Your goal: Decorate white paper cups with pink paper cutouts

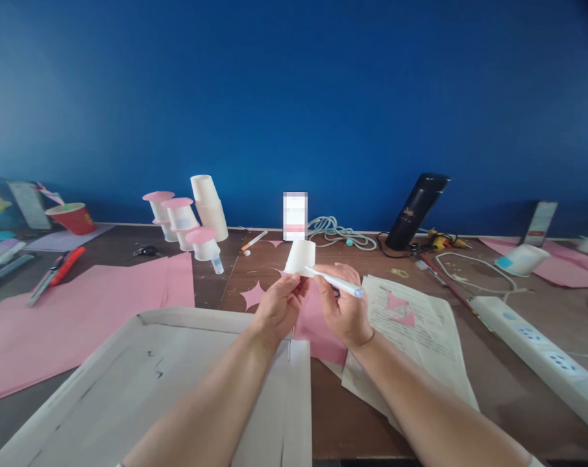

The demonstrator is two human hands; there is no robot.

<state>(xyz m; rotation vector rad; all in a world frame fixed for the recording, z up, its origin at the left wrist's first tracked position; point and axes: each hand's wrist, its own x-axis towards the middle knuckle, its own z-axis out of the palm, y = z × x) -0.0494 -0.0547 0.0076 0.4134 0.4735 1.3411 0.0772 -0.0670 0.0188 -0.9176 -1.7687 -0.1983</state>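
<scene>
Near the middle of the table my left hand (280,301) is closed on a white paper cup (300,257), its fingers around the lower edge. My right hand (345,305) grips a white pen (340,283) with a bluish end. The pen's tip points at the cup's side; whether it touches I cannot tell. Beneath my hands lies a sheet of pink paper (318,324). A pink paper scrap (253,295) with pointed corners rests left of the cup. My fingers partly hide the cup's lower part.
At the left stand white cups with pink paper discs (181,224) and a cup stack (209,207). A utility knife (55,275) lies on pink sheets (104,298). A white box lid (187,376) fills the near left. Rightward are a black flask (415,211) and power strip (537,350).
</scene>
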